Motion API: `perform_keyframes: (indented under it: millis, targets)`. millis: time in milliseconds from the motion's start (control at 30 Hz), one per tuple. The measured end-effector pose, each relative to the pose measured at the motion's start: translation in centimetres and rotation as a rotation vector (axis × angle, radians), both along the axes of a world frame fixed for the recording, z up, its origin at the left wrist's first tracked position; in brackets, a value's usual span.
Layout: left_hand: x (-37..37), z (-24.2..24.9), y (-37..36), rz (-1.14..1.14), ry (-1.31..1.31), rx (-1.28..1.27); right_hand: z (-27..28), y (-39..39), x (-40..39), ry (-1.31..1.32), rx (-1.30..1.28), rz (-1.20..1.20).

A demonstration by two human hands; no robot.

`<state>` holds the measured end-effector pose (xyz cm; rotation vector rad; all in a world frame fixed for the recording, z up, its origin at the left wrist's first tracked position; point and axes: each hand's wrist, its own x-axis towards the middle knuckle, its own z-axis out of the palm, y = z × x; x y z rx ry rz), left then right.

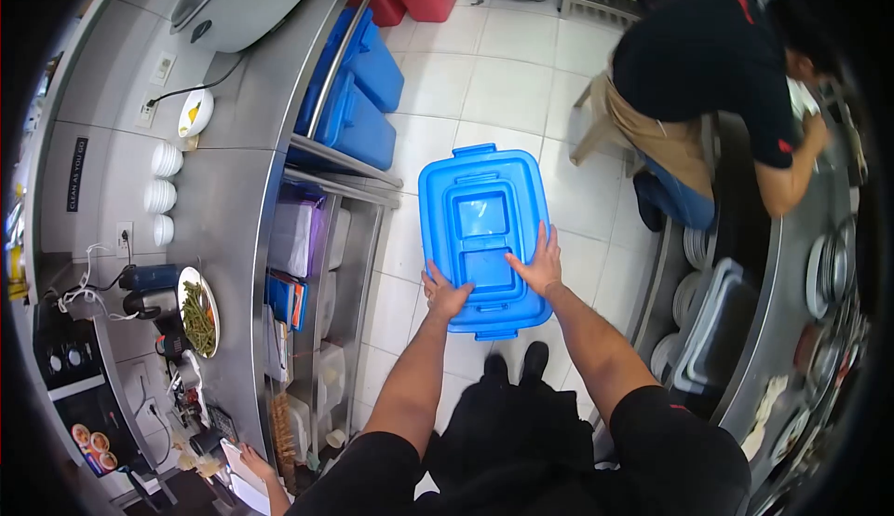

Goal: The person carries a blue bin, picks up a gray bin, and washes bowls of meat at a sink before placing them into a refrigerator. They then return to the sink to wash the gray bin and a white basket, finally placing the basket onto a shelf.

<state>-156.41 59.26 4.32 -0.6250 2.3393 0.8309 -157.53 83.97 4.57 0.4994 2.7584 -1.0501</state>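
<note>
Both forearms reach forward, angled inward, elbows apart. The blue lidded bin (480, 213) is directly ahead of the person's shoes (534, 363), over the tiled floor (503, 83). Left hand (447, 298): on the lid's left edge, fingers parted, thumb laid inward. Right hand (539, 266): spread on the right edge, fingers forward, thumb inward across the lid. Whether any fingertips hook under the rim cannot be determined.

Along the wall edge of the steel bench (239, 209) stand stacked white bowls (160, 196) and a plate (190, 274) of green beans (197, 319).
</note>
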Motion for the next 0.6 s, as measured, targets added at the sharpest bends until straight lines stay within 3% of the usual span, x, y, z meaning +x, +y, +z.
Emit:
perform_keyframes:
  millis: [233, 467, 600]
  targets:
    - [-17.8, 0.5, 0.6, 0.017, -0.008, -0.043, 0.1, 0.3, -18.3, -0.024, -0.029, 0.002]
    - [-39.4, 0.0, 2.2, -0.012, -0.009, 0.011, -3.1, 1.9, -39.2, 0.030, 0.002, -0.009]
    - [-48.8, -0.5, -0.1, -0.192, 0.249, 0.196, -5.0, 4.3, -52.5, 0.068, -0.007, 0.064]
